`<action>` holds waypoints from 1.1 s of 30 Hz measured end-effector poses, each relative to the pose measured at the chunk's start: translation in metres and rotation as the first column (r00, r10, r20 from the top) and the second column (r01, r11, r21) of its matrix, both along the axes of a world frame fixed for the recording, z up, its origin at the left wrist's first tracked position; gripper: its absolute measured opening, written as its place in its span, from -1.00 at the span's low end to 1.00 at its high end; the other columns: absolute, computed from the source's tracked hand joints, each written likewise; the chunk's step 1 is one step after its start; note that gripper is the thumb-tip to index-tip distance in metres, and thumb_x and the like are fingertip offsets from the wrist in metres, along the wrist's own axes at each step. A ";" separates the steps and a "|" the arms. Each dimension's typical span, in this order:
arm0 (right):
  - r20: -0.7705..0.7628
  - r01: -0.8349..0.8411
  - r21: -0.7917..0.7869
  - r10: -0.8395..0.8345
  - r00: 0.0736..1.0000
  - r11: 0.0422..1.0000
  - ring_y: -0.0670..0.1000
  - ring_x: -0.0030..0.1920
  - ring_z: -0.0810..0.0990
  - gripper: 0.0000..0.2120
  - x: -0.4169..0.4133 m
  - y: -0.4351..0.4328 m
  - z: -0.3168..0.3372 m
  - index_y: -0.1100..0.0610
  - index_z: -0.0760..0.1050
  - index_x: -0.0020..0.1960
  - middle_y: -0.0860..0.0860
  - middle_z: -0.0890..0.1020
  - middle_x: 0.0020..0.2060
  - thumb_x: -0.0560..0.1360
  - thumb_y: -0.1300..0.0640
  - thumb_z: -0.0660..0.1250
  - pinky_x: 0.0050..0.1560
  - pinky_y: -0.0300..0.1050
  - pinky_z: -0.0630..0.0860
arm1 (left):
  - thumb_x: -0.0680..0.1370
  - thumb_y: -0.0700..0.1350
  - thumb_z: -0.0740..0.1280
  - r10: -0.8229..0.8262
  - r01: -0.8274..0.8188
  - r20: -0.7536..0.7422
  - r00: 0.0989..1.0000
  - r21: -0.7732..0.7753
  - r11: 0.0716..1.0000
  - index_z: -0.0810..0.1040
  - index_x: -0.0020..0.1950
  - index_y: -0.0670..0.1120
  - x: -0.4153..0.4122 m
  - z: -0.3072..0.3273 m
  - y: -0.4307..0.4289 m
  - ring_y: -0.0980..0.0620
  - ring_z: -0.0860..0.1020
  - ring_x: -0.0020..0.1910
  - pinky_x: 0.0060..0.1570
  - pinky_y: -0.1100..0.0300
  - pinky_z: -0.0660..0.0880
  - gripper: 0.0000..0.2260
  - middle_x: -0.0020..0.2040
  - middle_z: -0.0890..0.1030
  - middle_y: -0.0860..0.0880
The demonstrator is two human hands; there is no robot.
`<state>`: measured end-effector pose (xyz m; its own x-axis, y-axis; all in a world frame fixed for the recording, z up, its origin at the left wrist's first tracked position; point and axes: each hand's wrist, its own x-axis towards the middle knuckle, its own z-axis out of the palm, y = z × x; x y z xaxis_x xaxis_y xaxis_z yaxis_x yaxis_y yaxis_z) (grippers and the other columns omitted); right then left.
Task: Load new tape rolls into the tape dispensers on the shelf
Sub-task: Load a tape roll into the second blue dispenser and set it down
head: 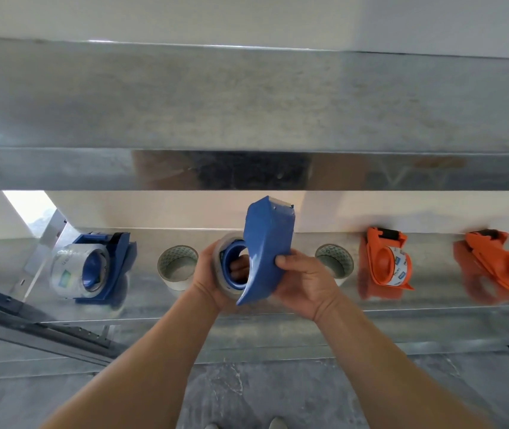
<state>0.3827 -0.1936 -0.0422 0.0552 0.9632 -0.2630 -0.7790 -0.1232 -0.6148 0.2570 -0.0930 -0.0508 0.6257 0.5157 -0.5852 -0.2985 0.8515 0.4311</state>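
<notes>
Totalling seemingly four dispensers (104, 267) (268, 252) (383, 261) (500, 261), two loose rolls (177, 264) (335, 261)

A metal shelf (432, 294) is shown, with five things set in a row on it. A blue dispenser (101, 267) loaded with clear tape is placed at the left. Next to it stands the left tape roll (177, 267), then, further along, the right tape roll (335, 263). Beyond these, a first orange dispenser (384, 261) is loaded with a roll. A second orange dispenser (500, 263) is laid at the far right.

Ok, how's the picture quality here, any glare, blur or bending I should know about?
Head view: the wide-angle lens slightly bows the metal shelf edges; its shiny surface mirrors the far-right orange tape dispenser as a reddish smear; a bright patch glares at left; the left hand, right hand and blue tape dispenser look sharp, the corners softer.
</notes>
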 end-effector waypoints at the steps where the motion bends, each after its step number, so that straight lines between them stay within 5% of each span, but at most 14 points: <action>1: 0.035 -0.032 0.009 0.031 0.999 0.999 0.14 -0.03 0.69 -0.40 0.003 0.001 0.004 0.26 0.68 0.05 0.17 0.70 -0.03 0.02 0.22 0.69 0.05 0.06 0.63 | 0.40 -0.07 0.26 -0.013 0.013 0.015 1.000 0.025 1.000 0.37 -0.39 -0.09 -0.001 0.000 0.001 0.04 0.28 -0.58 -0.54 0.34 0.25 -0.80 -0.49 0.34 -0.07; 5: 0.144 -0.102 -0.048 0.108 0.984 0.994 0.15 0.04 0.65 -0.31 0.008 0.004 0.012 0.23 0.63 0.12 0.15 0.68 0.02 0.01 0.17 0.72 0.20 0.14 0.52 | 0.22 -0.05 0.43 -0.100 0.099 0.005 0.995 0.092 0.991 0.43 -0.34 -0.09 -0.004 -0.006 0.006 0.00 0.26 -0.42 -0.35 0.20 0.20 -0.79 -0.37 0.33 -0.09; 10: 0.103 -0.198 -0.034 0.201 0.974 0.980 0.16 0.05 0.67 -0.45 0.007 0.002 0.020 0.23 0.66 0.10 0.17 0.68 0.03 0.12 0.27 0.64 0.08 0.22 0.61 | 0.19 -0.04 0.49 -0.190 0.192 -0.037 0.981 0.069 0.979 0.46 -0.23 -0.10 -0.005 -0.012 0.011 -0.04 0.30 -0.30 -0.23 0.11 0.23 -0.71 -0.25 0.36 -0.11; 15: 0.252 -0.184 -0.099 0.203 0.946 0.978 0.14 0.01 0.67 -0.61 0.006 -0.002 0.026 0.24 0.65 0.06 0.15 0.69 -0.01 0.26 0.43 0.37 0.04 0.13 0.63 | 0.41 -0.01 0.33 -0.274 0.297 -0.213 0.938 0.084 0.951 0.56 -0.17 -0.14 -0.007 -0.013 0.015 -0.13 0.53 -0.26 -0.16 0.06 0.48 -0.80 -0.19 0.57 -0.17; 19: 0.551 -0.066 -0.255 0.201 0.810 0.965 0.11 -0.05 0.65 -0.60 0.001 0.003 0.035 0.24 0.62 -0.02 0.10 0.71 -0.11 0.14 0.33 0.43 0.06 0.05 0.54 | 0.57 -0.05 0.28 -0.365 0.434 -0.420 0.831 0.079 0.897 0.61 0.08 -0.20 -0.008 -0.021 0.018 -0.15 0.66 -0.20 -0.17 0.01 0.62 -0.75 -0.08 0.67 -0.21; 24: 0.654 -0.009 -0.354 0.255 0.712 0.935 0.06 -0.18 0.68 -0.69 -0.011 0.003 0.039 0.15 0.64 -0.09 0.04 0.74 -0.20 0.16 0.15 0.46 -0.10 -0.06 0.57 | 0.60 -0.07 0.24 -0.428 0.475 -0.364 0.827 0.046 0.879 0.48 0.35 -0.25 -0.010 -0.025 0.015 -0.27 0.56 0.22 0.07 -0.10 0.58 -0.62 0.29 0.56 -0.26; 33: 0.638 -0.072 -0.376 0.314 0.703 0.924 0.03 -0.22 0.68 -0.71 -0.015 -0.001 0.047 0.12 0.61 -0.06 0.04 0.72 -0.20 0.23 0.09 0.42 -0.18 -0.14 0.56 | 0.51 0.11 0.29 -0.529 0.566 -0.282 0.800 0.065 0.822 0.57 0.11 -0.15 -0.007 -0.020 0.002 -0.24 0.59 0.09 -0.01 -0.08 0.56 -0.64 0.21 0.60 -0.24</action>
<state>0.3676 -0.1950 0.0046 0.1560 0.8499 -0.5033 -0.1032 -0.4928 -0.8640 0.2500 -0.0908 -0.0713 0.6775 0.2169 -0.7029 0.3280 0.7662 0.5526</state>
